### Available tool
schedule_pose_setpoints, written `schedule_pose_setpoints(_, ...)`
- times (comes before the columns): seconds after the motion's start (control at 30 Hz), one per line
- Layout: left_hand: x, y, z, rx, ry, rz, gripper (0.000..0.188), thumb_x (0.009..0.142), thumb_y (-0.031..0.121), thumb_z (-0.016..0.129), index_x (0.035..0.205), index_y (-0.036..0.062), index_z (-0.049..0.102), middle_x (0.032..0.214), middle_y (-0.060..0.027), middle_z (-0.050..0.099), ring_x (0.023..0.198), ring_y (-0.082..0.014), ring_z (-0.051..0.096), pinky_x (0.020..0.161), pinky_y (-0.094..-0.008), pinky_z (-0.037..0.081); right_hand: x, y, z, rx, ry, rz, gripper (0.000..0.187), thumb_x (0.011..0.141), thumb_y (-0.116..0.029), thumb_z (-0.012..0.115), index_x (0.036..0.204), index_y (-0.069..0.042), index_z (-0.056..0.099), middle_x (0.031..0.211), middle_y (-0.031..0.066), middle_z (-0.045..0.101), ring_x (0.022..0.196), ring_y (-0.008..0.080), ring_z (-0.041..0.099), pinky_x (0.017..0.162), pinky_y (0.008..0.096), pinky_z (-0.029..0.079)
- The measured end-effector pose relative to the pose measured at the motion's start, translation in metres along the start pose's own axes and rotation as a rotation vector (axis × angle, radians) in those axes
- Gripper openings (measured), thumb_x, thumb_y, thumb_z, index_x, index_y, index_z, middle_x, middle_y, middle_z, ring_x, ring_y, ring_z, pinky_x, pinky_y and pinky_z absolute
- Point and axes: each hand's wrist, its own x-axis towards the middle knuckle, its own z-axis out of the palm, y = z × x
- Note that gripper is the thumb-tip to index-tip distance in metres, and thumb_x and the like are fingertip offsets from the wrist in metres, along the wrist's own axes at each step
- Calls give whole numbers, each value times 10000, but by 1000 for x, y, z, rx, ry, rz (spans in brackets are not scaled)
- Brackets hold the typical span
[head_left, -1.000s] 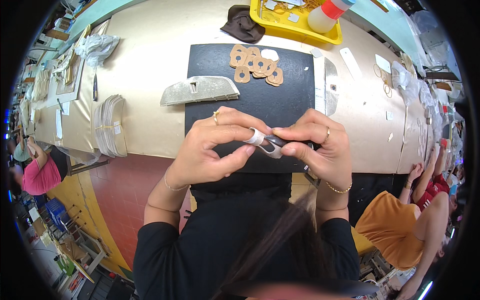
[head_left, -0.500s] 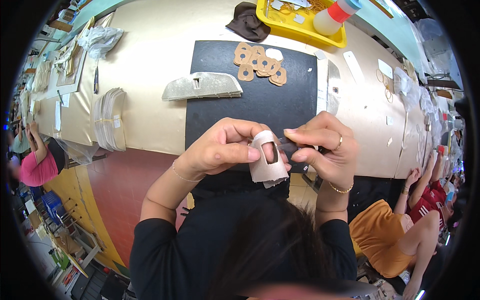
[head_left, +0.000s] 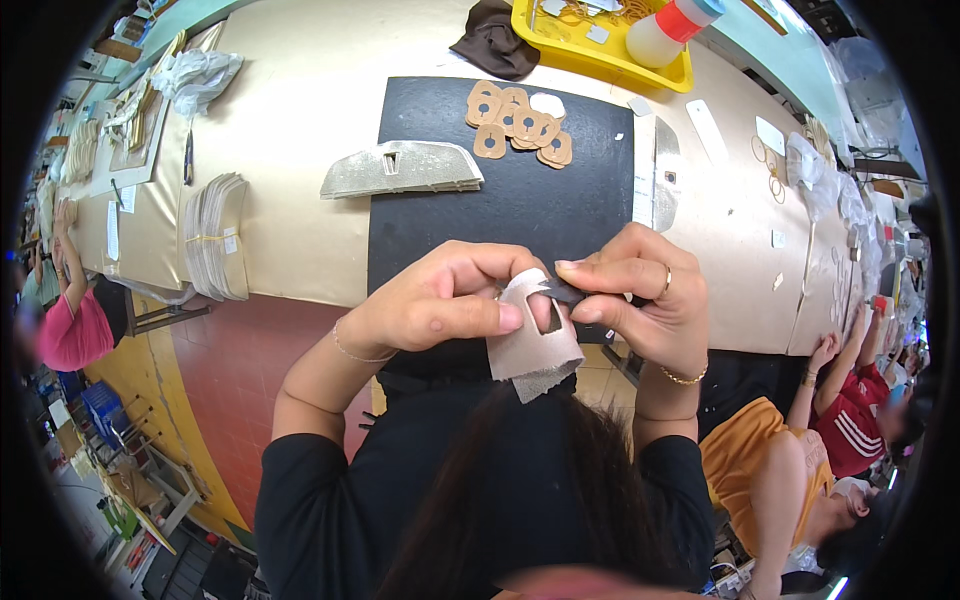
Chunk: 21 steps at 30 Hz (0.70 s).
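Two hands meet in the head view above the near edge of the black mat (head_left: pixel 430 215). The left hand (head_left: pixel 440 305) pinches a curled pale sheet (head_left: pixel 515 352) near its upper edge, thumb in front and fingers behind; a fingertip shows through its cut-out window, presumably backing the thin material so that it stays firm. The right hand (head_left: pixel 650 300) grips a slim dark tool (head_left: pixel 566 291) between thumb and forefinger, close to its tip, likely for fine control; it lies at the window's upper corner, though whether it touches cannot be told. Beyond, the brown keyhole pieces (head_left: pixel 480 140) lie heaped on the mat, and the silvery stack (head_left: pixel 430 172) straddles its left edge onto the surface (head_left: pixel 310 110), both probably put there for easy reach. A yellow band holds the upright grey bundle (head_left: pixel 210 265) together.
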Motion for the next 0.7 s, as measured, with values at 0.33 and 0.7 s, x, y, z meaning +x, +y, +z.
schedule_pose_setpoints(0.33,2,1,-4,-397,-63,-140,260,914,95,606,1133,-44,592,1069,-93,647,991,-129,626,871,-248,497,2,-5,0,-148,47,-152,249,709,-41,816,950,-21,760,810,82,673,782,203,707,720,307,584)
schedule_pose_setpoints(0.7,1,4,-3,-445,-80,-169,273,932,99,584,1154,-59,591,1086,-115,664,999,-149,654,881,-271,521,1,-11,-3,-218,18,-124,280,682,-68,831,941,5,753,807,97,655,756,206,686,767,340,611)
